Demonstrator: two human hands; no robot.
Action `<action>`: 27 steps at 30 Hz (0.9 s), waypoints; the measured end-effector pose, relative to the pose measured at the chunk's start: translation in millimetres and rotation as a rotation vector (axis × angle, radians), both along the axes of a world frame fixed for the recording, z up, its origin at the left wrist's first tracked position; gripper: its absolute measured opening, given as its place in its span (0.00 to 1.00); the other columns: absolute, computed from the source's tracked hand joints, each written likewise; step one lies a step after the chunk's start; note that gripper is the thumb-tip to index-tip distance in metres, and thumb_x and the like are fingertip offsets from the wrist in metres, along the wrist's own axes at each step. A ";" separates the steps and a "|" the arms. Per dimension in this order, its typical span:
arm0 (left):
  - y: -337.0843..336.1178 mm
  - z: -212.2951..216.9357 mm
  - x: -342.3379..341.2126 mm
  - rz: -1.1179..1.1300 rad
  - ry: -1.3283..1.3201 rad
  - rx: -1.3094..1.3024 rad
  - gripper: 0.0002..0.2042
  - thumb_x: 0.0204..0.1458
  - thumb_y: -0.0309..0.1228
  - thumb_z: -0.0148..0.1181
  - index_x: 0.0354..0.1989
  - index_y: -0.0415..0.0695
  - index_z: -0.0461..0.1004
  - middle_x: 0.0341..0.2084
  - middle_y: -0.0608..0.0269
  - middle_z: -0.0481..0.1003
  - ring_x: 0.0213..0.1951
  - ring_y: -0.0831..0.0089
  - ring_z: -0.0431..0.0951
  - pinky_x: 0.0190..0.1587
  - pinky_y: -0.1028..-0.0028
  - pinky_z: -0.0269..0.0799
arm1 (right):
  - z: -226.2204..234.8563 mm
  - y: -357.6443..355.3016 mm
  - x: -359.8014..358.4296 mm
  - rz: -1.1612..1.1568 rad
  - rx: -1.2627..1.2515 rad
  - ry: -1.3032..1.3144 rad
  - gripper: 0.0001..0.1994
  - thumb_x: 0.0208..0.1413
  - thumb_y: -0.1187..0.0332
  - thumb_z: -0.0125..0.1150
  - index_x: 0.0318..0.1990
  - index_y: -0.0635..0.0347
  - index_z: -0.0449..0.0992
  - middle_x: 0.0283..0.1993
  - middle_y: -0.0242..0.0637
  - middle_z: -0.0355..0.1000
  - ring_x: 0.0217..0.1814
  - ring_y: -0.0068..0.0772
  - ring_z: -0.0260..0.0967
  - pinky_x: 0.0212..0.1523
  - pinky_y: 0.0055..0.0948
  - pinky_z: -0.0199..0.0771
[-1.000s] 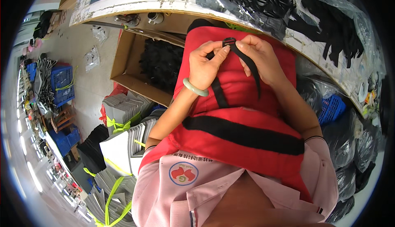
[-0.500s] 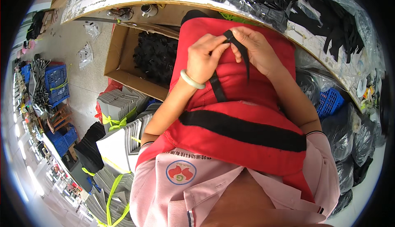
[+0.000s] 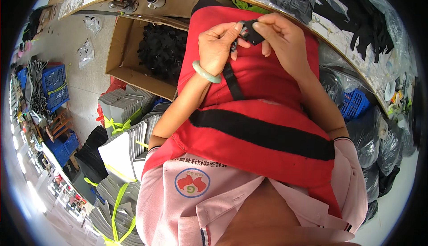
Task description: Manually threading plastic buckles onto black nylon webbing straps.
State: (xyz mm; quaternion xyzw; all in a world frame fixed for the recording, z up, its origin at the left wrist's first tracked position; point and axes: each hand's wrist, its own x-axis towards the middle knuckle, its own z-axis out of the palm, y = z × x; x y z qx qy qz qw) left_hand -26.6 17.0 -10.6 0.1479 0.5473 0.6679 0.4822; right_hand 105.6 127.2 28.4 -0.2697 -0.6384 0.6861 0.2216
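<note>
Black webbing strap [image 3: 232, 83] runs up the red vest [image 3: 263, 112] into a black buckle [image 3: 251, 33], pinched between the left hand [image 3: 218, 47] and right hand [image 3: 283, 41]. Both grips are closed on it, and the strap end looks only partly threaded, with tightening apparently left to do.

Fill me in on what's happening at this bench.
A person has a red bag with a black band across it lying on their lap. Both hands are up at its far end: the left hand and the right hand pinch a small black buckle on a black strap between their fingers. An open cardboard box of black parts sits on the floor to the left.
</note>
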 end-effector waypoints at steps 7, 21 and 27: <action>-1.2 2.3 10.0 0.072 0.120 0.004 0.07 0.56 0.25 0.59 0.39 0.34 0.78 0.21 0.61 0.77 0.13 0.85 0.66 0.12 0.85 0.57 | -18.5 -3.6 7.7 0.032 -0.184 -0.185 0.09 0.57 0.67 0.62 0.31 0.63 0.73 0.23 0.31 0.72 0.17 0.16 0.66 0.16 0.15 0.66; -12.5 -3.7 -0.6 -0.076 0.187 0.099 0.08 0.50 0.19 0.62 0.39 0.37 0.80 0.33 0.65 0.75 0.23 0.84 0.72 0.16 0.85 0.64 | -20.6 4.6 4.8 0.040 -0.434 -0.100 0.12 0.63 0.60 0.55 0.39 0.62 0.74 0.27 0.28 0.68 0.24 0.18 0.69 0.24 0.18 0.73; -19.8 10.7 -3.1 -0.204 0.439 0.138 0.07 0.50 0.18 0.61 0.37 0.39 0.81 0.34 0.64 0.74 0.28 0.82 0.74 0.23 0.85 0.67 | -26.4 15.6 14.6 0.239 -0.365 -0.164 0.13 0.60 0.59 0.59 0.37 0.61 0.77 0.25 0.26 0.68 0.23 0.16 0.65 0.23 0.17 0.65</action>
